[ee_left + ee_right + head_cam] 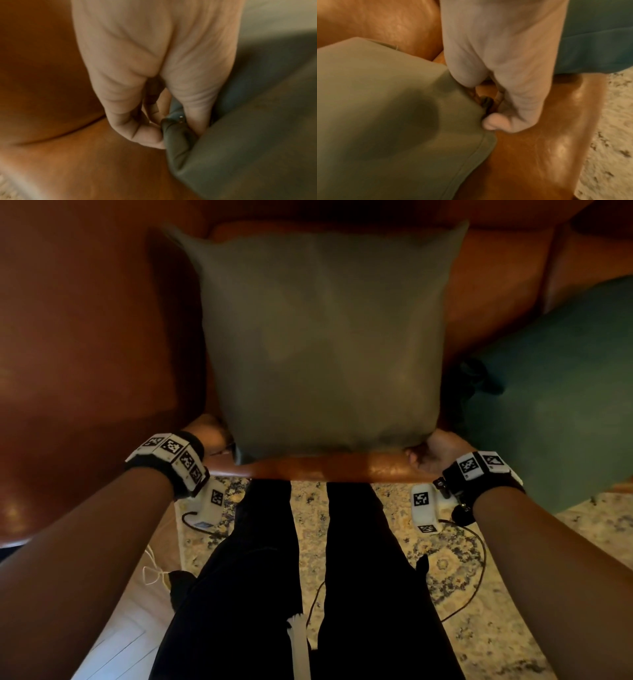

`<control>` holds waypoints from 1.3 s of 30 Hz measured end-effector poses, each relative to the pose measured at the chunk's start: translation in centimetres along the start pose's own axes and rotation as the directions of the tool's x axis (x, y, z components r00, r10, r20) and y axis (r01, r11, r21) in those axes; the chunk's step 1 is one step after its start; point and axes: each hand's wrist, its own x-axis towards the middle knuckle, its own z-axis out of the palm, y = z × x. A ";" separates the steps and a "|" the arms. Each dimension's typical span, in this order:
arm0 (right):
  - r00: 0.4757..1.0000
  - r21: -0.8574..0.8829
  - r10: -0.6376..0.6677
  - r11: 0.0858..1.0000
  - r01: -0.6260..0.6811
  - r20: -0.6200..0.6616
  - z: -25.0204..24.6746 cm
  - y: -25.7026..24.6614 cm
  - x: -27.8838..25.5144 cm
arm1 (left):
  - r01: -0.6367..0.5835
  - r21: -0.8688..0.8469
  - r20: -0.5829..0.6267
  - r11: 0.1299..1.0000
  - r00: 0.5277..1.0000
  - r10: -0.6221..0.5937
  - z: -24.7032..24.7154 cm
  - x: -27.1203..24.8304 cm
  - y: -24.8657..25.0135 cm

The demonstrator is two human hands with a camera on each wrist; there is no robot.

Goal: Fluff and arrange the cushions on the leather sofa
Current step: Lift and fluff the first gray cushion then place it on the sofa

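An olive-green square cushion (322, 337) lies on the seat of the brown leather sofa (85, 337), its near edge at the seat's front lip. My left hand (214, 436) pinches the cushion's near left corner (173, 129) between thumb and curled fingers. My right hand (435, 451) grips the near right corner, a fold of green fabric (486, 102) showing inside the fist. A teal cushion (555, 392) lies on the seat to the right, close to the olive cushion's right edge.
The sofa's front edge (325, 469) runs between my hands. A patterned rug (462, 559) covers the floor below, with thin cables (476, 570) trailing on it. My legs in black trousers (308, 577) stand against the sofa front. Pale wood floor (120, 628) shows at lower left.
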 end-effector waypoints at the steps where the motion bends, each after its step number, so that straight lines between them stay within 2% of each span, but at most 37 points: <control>1: 1.000 -0.015 -0.008 1.000 0.008 -0.011 0.0 -0.1 -0.1 | 0.003 0.002 -0.007 1.000 1.000 -0.003 0.0 0.1 0.1; 4: 1.000 -0.017 -0.012 1.000 0.011 -0.008 -0.3 -0.4 -0.2 | -0.021 0.064 -0.019 0.998 1.000 0.022 -0.4 0.5 0.0; 10: 0.999 0.130 0.017 0.991 -0.021 0.036 -0.4 -0.1 -0.4 | -0.066 0.184 -0.050 0.981 0.996 0.076 -0.5 -0.3 -1.0; 15: 0.995 0.246 0.071 0.966 -0.085 0.066 -0.3 -0.6 -0.5 | 0.019 0.050 -0.079 0.999 0.997 -0.015 0.2 -1.2 -1.8; 20: 0.984 0.217 0.135 0.963 -0.158 0.115 0.2 -1.7 -0.7 | 0.049 -0.198 -0.119 0.979 0.990 -0.074 0.4 -0.4 -2.9; 23: 0.986 0.232 0.105 0.964 -0.132 0.126 0.5 -1.6 -0.7 | 0.068 -0.377 -0.106 0.924 0.988 -0.116 0.3 -0.3 -2.3; 26: 0.992 0.277 0.060 0.957 -0.088 0.107 0.2 -1.0 -0.2 | 0.089 -0.463 -0.092 0.882 0.985 -0.147 -0.1 0.0 -3.2; 29: 0.998 0.303 0.031 0.952 -0.044 0.047 0.2 -0.4 0.0 | 0.112 -0.604 -0.077 0.789 0.977 -0.197 -0.1 -0.2 -4.4; 32: 1.000 0.288 -0.003 0.958 0.011 -0.027 0.6 -0.1 -0.2 | 0.122 -0.621 -0.056 0.774 0.978 -0.200 0.6 -0.5 -4.7; 36: 0.996 0.155 0.083 0.984 -0.086 0.028 0.7 0.6 -0.6 | 0.142 -0.684 -0.013 0.715 0.978 -0.207 1.0 -0.7 -4.1; 39: 0.992 0.105 0.114 0.987 -0.119 0.053 0.4 1.0 -0.3 | 0.158 -0.615 -0.028 0.773 0.975 -0.222 1.2 -0.7 -3.9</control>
